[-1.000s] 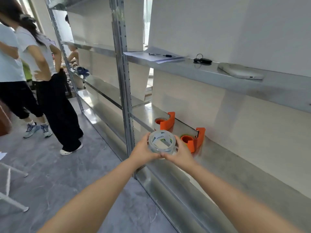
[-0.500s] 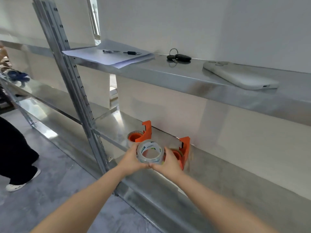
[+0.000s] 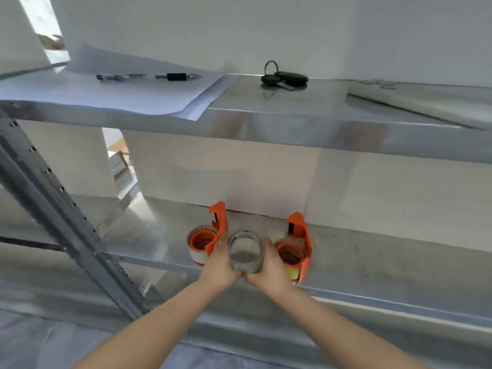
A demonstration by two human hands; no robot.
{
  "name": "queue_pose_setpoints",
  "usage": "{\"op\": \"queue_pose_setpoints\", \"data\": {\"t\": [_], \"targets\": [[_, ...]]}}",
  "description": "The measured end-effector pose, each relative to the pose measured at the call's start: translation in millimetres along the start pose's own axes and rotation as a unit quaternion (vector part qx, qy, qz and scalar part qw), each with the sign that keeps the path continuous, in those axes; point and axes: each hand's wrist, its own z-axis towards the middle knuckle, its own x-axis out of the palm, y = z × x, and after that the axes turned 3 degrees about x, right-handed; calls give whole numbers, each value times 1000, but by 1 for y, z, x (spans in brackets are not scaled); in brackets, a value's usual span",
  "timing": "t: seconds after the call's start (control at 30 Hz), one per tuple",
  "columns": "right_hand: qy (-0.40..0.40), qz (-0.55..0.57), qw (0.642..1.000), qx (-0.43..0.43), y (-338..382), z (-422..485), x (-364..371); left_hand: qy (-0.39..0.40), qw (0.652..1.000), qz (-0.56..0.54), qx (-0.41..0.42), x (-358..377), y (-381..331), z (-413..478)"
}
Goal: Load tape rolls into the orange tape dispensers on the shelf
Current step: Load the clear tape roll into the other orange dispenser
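I hold a clear tape roll (image 3: 245, 252) upright between both hands, just over the front edge of the lower metal shelf (image 3: 372, 259). My left hand (image 3: 218, 265) grips its left side and my right hand (image 3: 269, 267) grips its right side. Two orange tape dispensers stand on that shelf behind my hands. The left dispenser (image 3: 213, 233) carries a whitish roll. The right dispenser (image 3: 298, 246) carries a yellowish roll, partly hidden by my right hand.
The upper shelf (image 3: 292, 123) holds sheets of paper (image 3: 111, 97) with two pens (image 3: 149, 76), a bunch of keys (image 3: 283, 79) and a white phone (image 3: 426, 102). A perforated steel upright (image 3: 53, 203) slants down at the left. White wall panels back the shelves.
The view has closed in on the shelf. My hands carried the clear roll forward until it sits between the two dispensers. The people at the left have left the view.
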Motion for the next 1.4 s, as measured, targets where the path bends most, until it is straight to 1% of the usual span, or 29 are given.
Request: {"op": "queue_pose_setpoints", "data": {"t": [0.13, 0.27, 0.33, 0.47, 0.53, 0.6, 0.67, 0.7, 0.73, 0.77, 0.8, 0.83, 0.87, 0.9, 0.93, 1.0, 1.03, 1.1, 1.17, 1.23, 1.33, 1.4], "targets": [[-13, -30, 999, 27, 9, 2, 16, 22, 1000, 13, -3, -5, 16, 5], [1, -41, 998, 45, 17, 5, 21, 48, 999, 7, -11, -12, 28, 8], [9, -31, 998, 57, 19, 7, 21, 63, 997, 25, -22, -10, 30, 10], [24, -24, 997, 76, 18, 7, 19, 64, 995, 67, -28, -5, 35, 5], [37, -28, 995, 89, 15, 6, 21, 66, 994, 93, 8, -10, 40, -3], [43, -37, 993, 101, 13, 7, 23, 47, 991, 108, 70, -23, 43, -14], [47, -51, 992, 108, 12, 8, 25, -3, 981, 132, 145, -39, 46, -23], [45, -57, 991, 109, 11, 8, 25, -48, 976, 143, 159, -47, 51, -26], [40, -60, 991, 109, 10, 8, 26, -98, 973, 146, 147, -53, 58, -26], [34, -62, 992, 107, 10, 8, 27, -140, 974, 139, 111, -60, 65, -25], [26, -65, 992, 102, 10, 9, 28, -168, 976, 123, 57, -67, 73, -22], [19, -71, 993, 94, 11, 10, 28, -175, 980, 100, -3, -71, 81, -17], [13, -79, 993, 83, 11, 11, 29, -158, 982, 76, -64, -74, 88, -12], [9, -87, 994, 72, 12, 13, 29, -123, 984, 58, -117, -75, 95, -7], [7, -92, 994, 62, 14, 14, 30, -83, 983, 45, -155, -74, 101, -2], [10, -96, 994, 50, 16, 18, 30, -26, 980, 29, -194, -66, 106, 6], [11, -96, 994, 47, 17, 20, 31, -24, 977, 23, -209, -60, 107, 9], [11, -100, 994, 38, 20, 24, 32, -60, 967, 12, -247, -49, 106, 16], [11, -110, 994, 26, 22, 27, 33, -96, 964, 15, -248, -45, 101, 20], [11, -116, 993, 17, 23, 30, 36, -111, 971, 10, -213, -47, 97, 21], [10, -98, 995, 14, 29, 33, 40, -134, 972, -29, -190, -56, 87, 16], [20, -84, 996, 2, 37, 35, 43, -164, 974, -18, -157, -65, 79, 14]]}}
